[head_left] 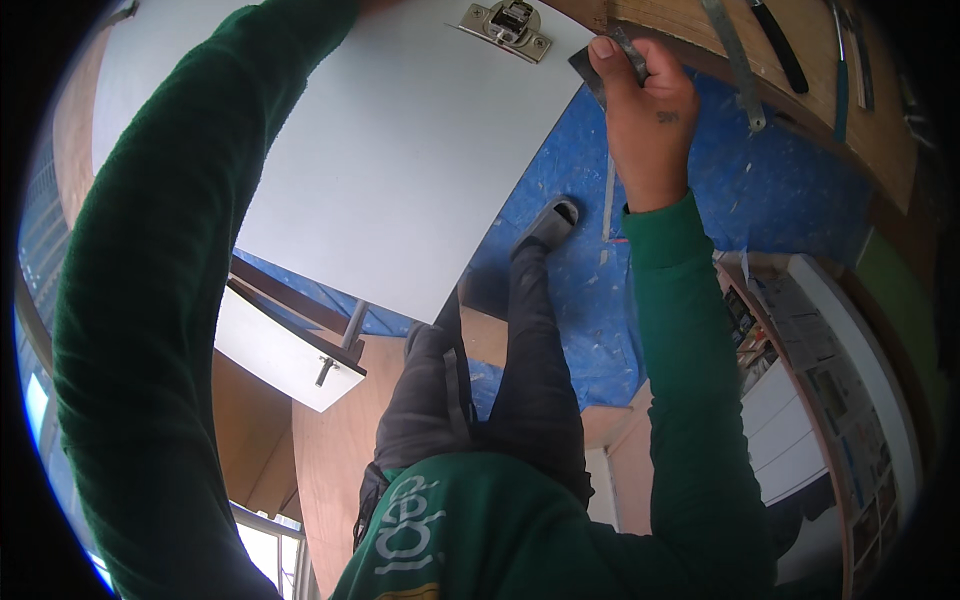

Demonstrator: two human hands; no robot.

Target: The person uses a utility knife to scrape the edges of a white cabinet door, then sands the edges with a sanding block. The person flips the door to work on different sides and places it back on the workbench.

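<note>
Blue floor point(800, 200), tools point(782, 55) on wood point(812, 35), left sleeve point(170, 250) overlapping white panel point(400, 150).

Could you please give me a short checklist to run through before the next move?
1. Dark flat piece gripped by the right hand: ok, between thumb and fingers.
2. Left hand holding securely: cannot tell, almost wholly cut off by the upper edge.
3. Silver metal hinge screwed tightly to the flat white panel: cannot tell.
4. Long black-handled tool away from the panel: ok, on the tan wooden surface.
5. Panel fully supported: cannot tell, underside hidden.
</note>
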